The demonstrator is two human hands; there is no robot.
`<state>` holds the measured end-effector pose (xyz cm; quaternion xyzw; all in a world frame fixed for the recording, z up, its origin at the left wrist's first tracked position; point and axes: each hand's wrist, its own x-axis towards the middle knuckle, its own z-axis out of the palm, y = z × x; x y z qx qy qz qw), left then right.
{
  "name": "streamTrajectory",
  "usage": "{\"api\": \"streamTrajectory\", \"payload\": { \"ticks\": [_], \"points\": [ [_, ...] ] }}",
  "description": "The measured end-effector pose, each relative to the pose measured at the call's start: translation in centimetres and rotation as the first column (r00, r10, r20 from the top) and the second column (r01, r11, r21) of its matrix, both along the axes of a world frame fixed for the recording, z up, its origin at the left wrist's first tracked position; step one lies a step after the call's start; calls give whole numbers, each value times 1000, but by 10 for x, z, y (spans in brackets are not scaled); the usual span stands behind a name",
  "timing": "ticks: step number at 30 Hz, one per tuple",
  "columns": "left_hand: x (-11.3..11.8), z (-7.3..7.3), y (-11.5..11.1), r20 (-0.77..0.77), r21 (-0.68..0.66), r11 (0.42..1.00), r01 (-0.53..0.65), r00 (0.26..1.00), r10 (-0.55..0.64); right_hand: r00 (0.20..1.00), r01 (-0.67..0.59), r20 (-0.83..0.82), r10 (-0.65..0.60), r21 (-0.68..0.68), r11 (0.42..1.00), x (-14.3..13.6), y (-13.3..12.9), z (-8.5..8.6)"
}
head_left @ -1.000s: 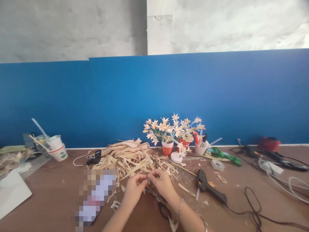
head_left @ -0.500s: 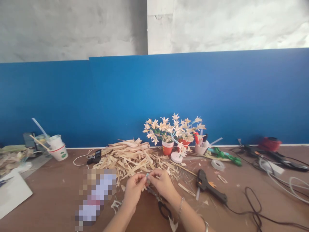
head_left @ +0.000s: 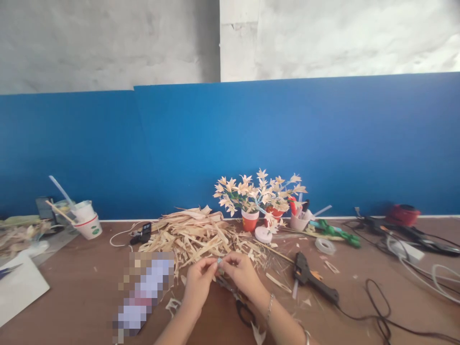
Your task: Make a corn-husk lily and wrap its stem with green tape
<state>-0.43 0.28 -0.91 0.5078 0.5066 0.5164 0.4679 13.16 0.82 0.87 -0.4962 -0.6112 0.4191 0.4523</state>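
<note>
Pinching a small pale-blue piece [head_left: 219,261] between nearly closed fingertips, your left hand [head_left: 200,281] and right hand [head_left: 243,274] meet above the scissors [head_left: 235,297]. Strips [head_left: 197,235] lie heaped just beyond; the glue gun [head_left: 311,278] rests to the right on the table [head_left: 82,292].

A: Desk [head_left: 86,287] finish?
B: Brown, smooth, semi-matt.
A: Strips [head_left: 194,230]?
B: Dry husk or paper, can't tell; matt, rough pile.
A: Glue gun [head_left: 311,278]?
B: Blk plastic, w/ matt look.
A: Wall [head_left: 108,43]?
B: Bare grey, rough.
</note>
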Motion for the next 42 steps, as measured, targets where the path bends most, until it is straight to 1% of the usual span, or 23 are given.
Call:
{"api": "streamTrajectory", "payload": {
  "ticks": [2, 4, 9, 15, 19, 21, 25, 27, 32, 37, 42],
  "points": [
    [1, 1, -1, 14, -26, 1000, 10, 1000, -10, 997, -51, -58, 46, -82, 995, 2, 3, -4],
    [1, 2, -2, 22, -42, 999, 25, 999, -25, 996, -58, -73, 50, -105, 993, 4, 5, -7],
    [3, 4, -2, 29, -77, 993, 89, 996, -87, 993, -55, -109, 50, -41, 998, 6, 6, -8],
    [3, 6, -3, 84, -157, 974, 165, 985, -153, 999, 23, -36, -23, 1, 1000, 5, 8, -11],
    [1, 10, -4, 83, -202, 958, 202, 978, -189, 998, 6, -60, -9, -54, 999, 8, 9, -11],
    [-1, 11, -5, 114, -218, 949, 227, 972, -206, 997, -10, -81, 4, -79, 997, 9, 9, -10],
    [-5, 7, -4, 220, -264, 910, 320, 939, -266, 994, -36, -105, 27, -91, 995, 9, 10, -8],
    [-6, 4, -2, 229, -276, 897, 345, 930, -287, 993, -45, -113, 34, -95, 994, 9, 10, -8],
    [-8, 2, 0, 126, -252, 908, 334, 942, -311, 996, -49, -87, 36, -142, 989, 11, 10, -8],
    [-7, 3, 0, 110, -227, 910, 347, 937, -330, 996, -59, -72, 47, -174, 983, 13, 11, -10],
    [-3, 5, -1, 157, -246, 928, 280, 956, -247, 992, -71, -109, 55, -149, 986, 12, 10, -9]
  ]
}}
